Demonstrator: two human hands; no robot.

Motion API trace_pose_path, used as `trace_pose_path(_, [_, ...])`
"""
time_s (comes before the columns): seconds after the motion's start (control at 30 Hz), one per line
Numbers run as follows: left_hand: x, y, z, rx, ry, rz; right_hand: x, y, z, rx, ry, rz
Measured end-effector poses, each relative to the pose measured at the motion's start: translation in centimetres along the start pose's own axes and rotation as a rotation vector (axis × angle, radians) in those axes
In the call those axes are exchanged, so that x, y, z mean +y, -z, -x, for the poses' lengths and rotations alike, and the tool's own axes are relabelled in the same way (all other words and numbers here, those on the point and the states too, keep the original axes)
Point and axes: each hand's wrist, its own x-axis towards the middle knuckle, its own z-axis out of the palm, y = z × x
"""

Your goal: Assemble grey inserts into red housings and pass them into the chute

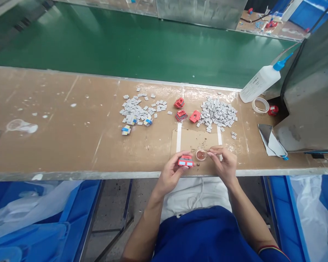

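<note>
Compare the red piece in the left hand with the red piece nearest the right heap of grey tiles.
The held red piece is gripped in the left hand; the loose red piece lies on the table.
The held red piece shows two pale rectangles; the loose red piece shows none on its visible side.
Both are mainly red.

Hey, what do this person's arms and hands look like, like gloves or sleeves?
Left hand and right hand: no gloves, watch or rings visible. Forearms bare. Right sleeve: short, blue, with thin striped trim. Left sleeve is out of view.
</note>
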Motion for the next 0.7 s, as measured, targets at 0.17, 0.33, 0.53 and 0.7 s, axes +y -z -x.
trace_pose_path(0.17, [-0.2,0.2,0.0,0.097,-0.082,-0.21,0.3,0.0,1.1,0.125,-0.347,-0.226])
trace_pose_path(0.33, [-0.6,0.5,0.1,0.114,-0.057,-0.274,-1.6,-0.2,1.4,0.114,-0.339,-0.305])
trace_pose_path(0.53, [-0.7,0.6,0.2,0.094,-0.101,-0.312,-3.3,-1.7,1.2,-0.041,-0.082,-0.291])
trace_pose_path(0.7, [-0.9,0.6,0.2,0.104,-0.135,-0.385,-3.1,-2.7,0.8,-0.078,0.017,-0.215])
